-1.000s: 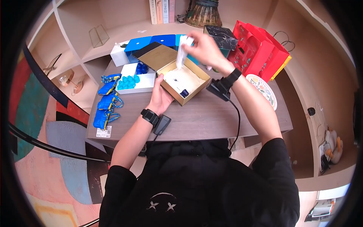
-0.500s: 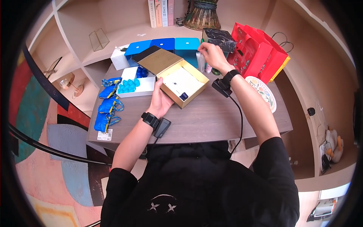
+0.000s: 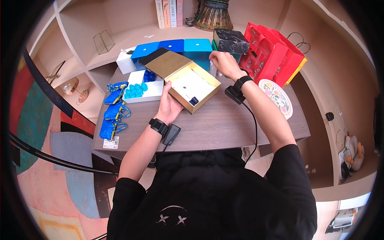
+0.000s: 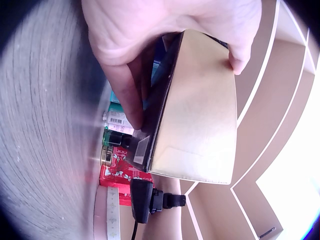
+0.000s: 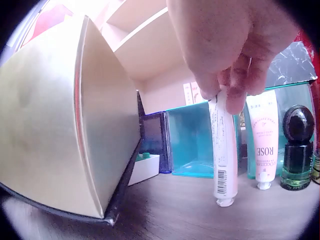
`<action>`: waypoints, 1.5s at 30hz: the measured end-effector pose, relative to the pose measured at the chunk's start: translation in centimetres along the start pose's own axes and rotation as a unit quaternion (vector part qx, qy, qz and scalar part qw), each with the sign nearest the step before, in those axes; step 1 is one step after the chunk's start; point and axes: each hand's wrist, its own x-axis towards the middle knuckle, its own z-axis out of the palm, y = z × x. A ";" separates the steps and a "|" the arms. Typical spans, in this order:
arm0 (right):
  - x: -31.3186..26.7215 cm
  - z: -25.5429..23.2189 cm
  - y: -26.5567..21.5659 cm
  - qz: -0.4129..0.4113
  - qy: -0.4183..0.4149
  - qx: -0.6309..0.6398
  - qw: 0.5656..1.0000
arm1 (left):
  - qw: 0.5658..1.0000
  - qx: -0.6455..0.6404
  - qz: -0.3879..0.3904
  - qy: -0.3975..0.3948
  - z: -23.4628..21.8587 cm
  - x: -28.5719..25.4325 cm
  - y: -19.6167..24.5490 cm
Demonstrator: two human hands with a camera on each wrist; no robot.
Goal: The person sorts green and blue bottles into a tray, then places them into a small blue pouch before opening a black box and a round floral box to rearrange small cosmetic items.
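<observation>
My left hand (image 3: 170, 107) grips a gold box (image 3: 206, 95) from beneath and its near-left side, thumb at the rim. Its lid (image 3: 168, 64) is folded back, and inside lie a pale insert (image 3: 191, 86) and a small dark blue object (image 3: 194, 100). Beyond the box, my right hand (image 3: 226, 64) pinches the top end of a white hand cream tube (image 5: 224, 155). The tube is upright, cap down at the tabletop in the right wrist view. Beside it stand a pink rose hand cream tube (image 5: 265, 140) and a dark green round-capped bottle (image 5: 296, 150).
Blue and teal boxes (image 3: 172, 45) line the back, with a black marbled box (image 3: 231, 41) and red bags (image 3: 266, 54) to their right. At left are a white tray (image 3: 150, 94) of turquoise pieces and small blue bags (image 3: 112, 110). A floral plate (image 3: 276, 98) lies at right.
My right hand has carried the white tube from above the gold box to the right and down to the tabletop behind it. The left hand keeps the box in nearly the same place.
</observation>
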 end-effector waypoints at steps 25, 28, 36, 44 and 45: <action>0.8 -0.1 0.8 0.013 -0.013 -0.026 0.999 | 0.996 -0.048 0.057 0.039 -0.7 -0.2 1.5; 0.9 -0.1 0.7 0.018 -0.018 -0.023 0.999 | 0.996 -0.051 0.059 0.042 -0.8 -0.1 1.5; 0.9 0.3 0.8 0.015 -0.002 -0.037 0.999 | 0.999 -0.032 0.036 0.022 -0.7 0.0 0.8; 0.4 0.2 0.6 -0.041 0.058 -0.039 0.997 | 0.999 -0.023 0.030 0.002 -0.9 0.1 0.5; 0.5 -0.2 0.1 -0.042 0.058 -0.040 0.997 | 0.999 -0.023 0.031 0.003 -0.9 0.1 0.5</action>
